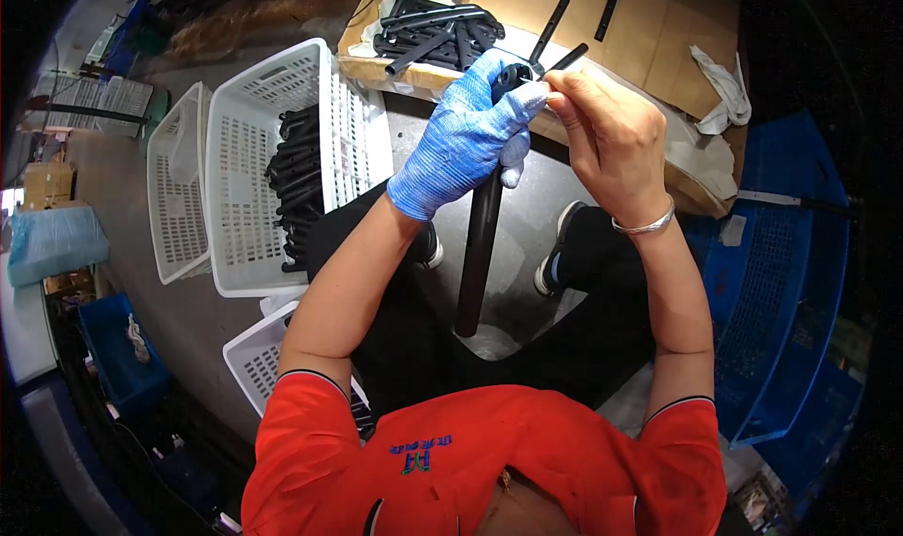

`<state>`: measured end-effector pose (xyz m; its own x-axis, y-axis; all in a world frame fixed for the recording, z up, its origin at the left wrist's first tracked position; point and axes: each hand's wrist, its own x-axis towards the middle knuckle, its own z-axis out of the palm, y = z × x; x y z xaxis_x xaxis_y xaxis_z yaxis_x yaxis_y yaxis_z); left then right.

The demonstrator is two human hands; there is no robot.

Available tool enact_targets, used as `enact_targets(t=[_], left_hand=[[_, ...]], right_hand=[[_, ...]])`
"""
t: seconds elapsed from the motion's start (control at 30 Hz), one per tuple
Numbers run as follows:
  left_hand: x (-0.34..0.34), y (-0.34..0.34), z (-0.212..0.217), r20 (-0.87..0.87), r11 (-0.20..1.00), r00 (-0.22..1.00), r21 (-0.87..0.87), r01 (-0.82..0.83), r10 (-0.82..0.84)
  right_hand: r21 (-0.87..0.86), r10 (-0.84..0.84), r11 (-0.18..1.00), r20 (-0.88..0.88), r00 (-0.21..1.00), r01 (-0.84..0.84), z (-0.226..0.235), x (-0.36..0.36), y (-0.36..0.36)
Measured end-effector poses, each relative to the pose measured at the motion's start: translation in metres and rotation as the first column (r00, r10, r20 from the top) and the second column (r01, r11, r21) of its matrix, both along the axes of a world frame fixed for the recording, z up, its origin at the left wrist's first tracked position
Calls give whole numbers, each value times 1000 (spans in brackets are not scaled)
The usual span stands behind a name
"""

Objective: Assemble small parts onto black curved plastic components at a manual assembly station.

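Note:
My left hand (475,127), in a blue knitted glove, is wrapped round a black tube (483,244) near its upper end. The tube hangs down between my knees, slightly tilted. At its top is an open, rounded black end (511,80). My bare right hand (607,122), with a silver bangle at the wrist, is beside that end, thumb and forefinger pinched together. What sits in the pinch is too small to make out. Just beyond my hands, black bent rods (550,33) lie on the cardboard.
A cardboard-covered surface (668,47) ahead carries a pile of black tubes (442,33) and a white cloth (722,89). On the left stands a white perforated crate (221,197) with black parts (299,188), another white crate (174,197) beside it. Blue crates (776,348) stand at the right.

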<state>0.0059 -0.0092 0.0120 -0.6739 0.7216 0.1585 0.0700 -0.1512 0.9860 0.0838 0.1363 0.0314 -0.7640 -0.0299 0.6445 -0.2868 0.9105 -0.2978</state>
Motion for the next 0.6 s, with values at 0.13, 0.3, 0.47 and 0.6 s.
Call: enact_targets(t=[0.13,0.3,0.47,0.6], left_hand=[[2,0,2,58,1000,998,-8,-3,3],[3,0,4,130,1000,991,-23,-5,8],[1,3,0,169,1000,986,-21,2,1],[4,12,-12,186,999,983,38,-20,13]], right_hand=[[-20,-2,1000,7,1000,2,1,1,-1],[-29,3,1000,-18,1000,-4,1,1,-1],[-49,-25,998,-13,1000,24,-2,0,0],[-401,3,916,62,998,22,-9,-6,-2]])
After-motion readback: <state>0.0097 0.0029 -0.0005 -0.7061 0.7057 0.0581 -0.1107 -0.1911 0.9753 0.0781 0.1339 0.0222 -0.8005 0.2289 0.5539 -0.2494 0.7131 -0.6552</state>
